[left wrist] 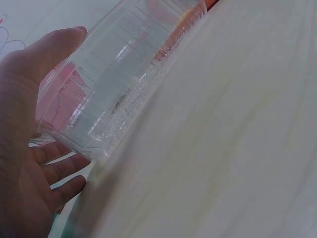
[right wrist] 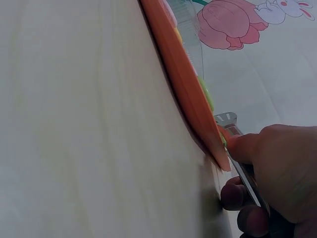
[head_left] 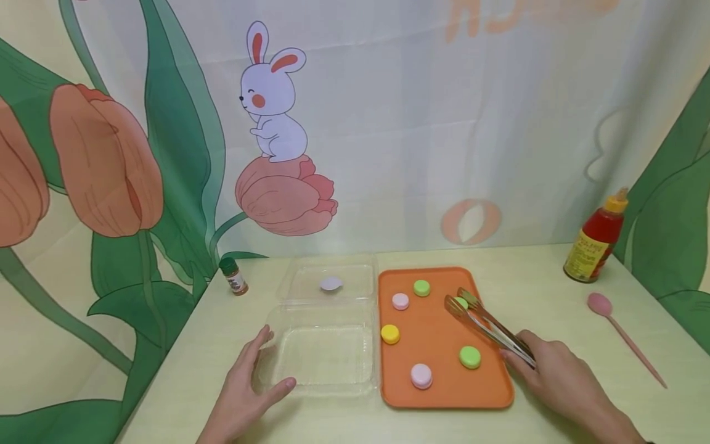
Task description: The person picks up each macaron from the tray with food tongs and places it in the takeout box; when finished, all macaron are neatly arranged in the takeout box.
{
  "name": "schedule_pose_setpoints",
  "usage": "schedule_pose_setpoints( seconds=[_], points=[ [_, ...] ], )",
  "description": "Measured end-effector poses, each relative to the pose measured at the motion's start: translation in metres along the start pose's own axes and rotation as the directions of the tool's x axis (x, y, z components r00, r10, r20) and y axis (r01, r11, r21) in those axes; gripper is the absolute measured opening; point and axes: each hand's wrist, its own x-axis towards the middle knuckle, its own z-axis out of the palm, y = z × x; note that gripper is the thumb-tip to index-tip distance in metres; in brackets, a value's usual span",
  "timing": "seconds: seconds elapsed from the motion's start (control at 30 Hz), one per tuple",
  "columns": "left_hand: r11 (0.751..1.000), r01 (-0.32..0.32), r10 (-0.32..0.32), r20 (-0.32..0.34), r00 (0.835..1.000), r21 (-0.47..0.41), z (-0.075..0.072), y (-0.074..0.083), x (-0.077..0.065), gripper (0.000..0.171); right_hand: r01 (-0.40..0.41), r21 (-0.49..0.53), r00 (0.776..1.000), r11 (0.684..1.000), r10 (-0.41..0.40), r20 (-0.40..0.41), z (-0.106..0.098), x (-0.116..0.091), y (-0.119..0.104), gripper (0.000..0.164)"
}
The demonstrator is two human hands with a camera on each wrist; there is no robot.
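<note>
While I am watching through the head camera, the left hand and the right hand are reaching in well apart from each other. The right hand is gripping metal tongs, whose tips are straddling a green macaron on an orange tray, just to that hand's left; I am not managing to tell whether the tips are pinching it. A second green macaron is lying nearer the right hand, while a third green macaron and a pink macaron are sitting farther off, to the left of the tongs. Another pink macaron and a yellow macaron are lying between the hands, the yellow being closest to the left hand. That left hand is holding nothing, its thumb and fingers spreading around the near left corner of an open clear container; a green-capped jar is standing beyond it. To the right of the right hand, a pink spoon is lying, and a red bottle is standing farther back. Through the left wrist camera, I am seeing the thumb and fingers flanking the container's corner, though contact is not showing clearly. Through the right wrist camera, thumb and fingers are wrapping round the tongs beside the tray's edge.
</note>
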Motion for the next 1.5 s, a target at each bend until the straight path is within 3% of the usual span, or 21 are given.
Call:
schedule_pose_setpoints(
  seconds=[0.17,0.4,0.7,0.87,1.17,1.5],
  points=[
    [1.000,-0.017,0.017,-0.010,1.000,-0.003,0.002,-0.002,0.000,0.110,0.024,-0.010,0.999,1.000,-0.025,-0.032,0.000,0.000,0.001,0.035],
    [1.000,-0.018,0.018,-0.009,1.000,-0.009,0.001,-0.003,0.000,0.110,-0.004,0.022,0.999,1.000,0.005,-0.049,-0.006,0.001,-0.003,0.040],
    [1.000,0.011,-0.011,0.015,1.000,-0.028,-0.001,-0.001,0.003,0.114,0.070,0.066,0.993,0.995,-0.062,-0.105,-0.010,-0.002,-0.026,0.031],
    [0.998,0.050,-0.049,0.028,0.998,-0.026,-0.001,-0.001,0.004,0.119,0.117,0.073,0.989,0.990,-0.109,-0.103,-0.011,0.003,-0.043,0.029],
    [0.999,0.048,-0.048,0.019,0.999,-0.026,-0.001,-0.004,0.003,0.123,0.242,0.082,0.967,0.967,-0.234,-0.100,-0.010,0.018,-0.087,0.027],
    [0.998,0.050,-0.049,0.022,0.999,-0.049,-0.001,-0.006,0.003,0.128,0.404,0.122,0.915,0.907,-0.400,-0.056,-0.004,0.036,-0.146,0.029]
  ],
)
